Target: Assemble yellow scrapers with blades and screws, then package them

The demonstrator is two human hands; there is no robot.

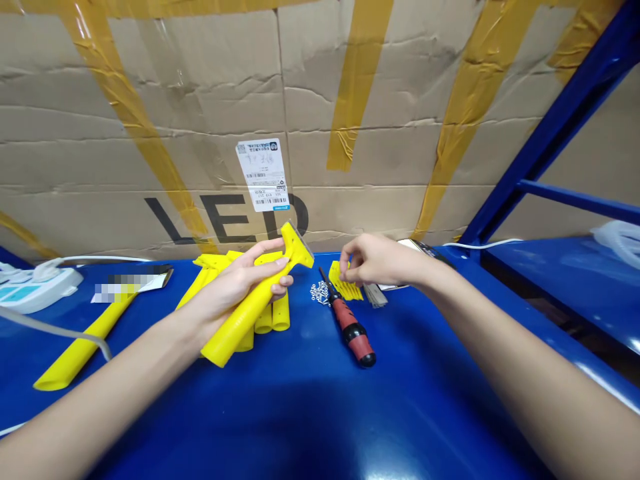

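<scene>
Your L hand (233,280) is wrapped round the yellow scraper (245,317), thumb along the neck, fingers gripping it firmly from the other side; the scraper is held up over the table (280,427), tilted, w/ its wide head away from you & to your right, handle end twd you; a grey strip (303,240) shows along the head's outer edge. Your R hand (375,259) is at the small yellow pcs (345,285), fingers curled in, thumb & fingertips close tog.; can't tell if they're pinching anything or touching those pcs.

Btwn your hands the red-and-black screwdriver (353,330) lies on the table, tip pointing away from you, grip end twd you; a small heap of screws (319,293) is just left of its shaft; the yellow pcs are just right of it; thin grey blades (375,295) lie next to those, nr your R wrist.

Beyond & partly behind your L hand, a bunch of yellow handles (281,317) lies side by side; farther left, another long yellow handle (87,343) lies apart, w/ a partly blurred packet (155,281) at its far end; a white power strip (40,293) is at far left; a big taped carton (320,80) stands along the back, w/ a white label (263,175) on it.
</scene>
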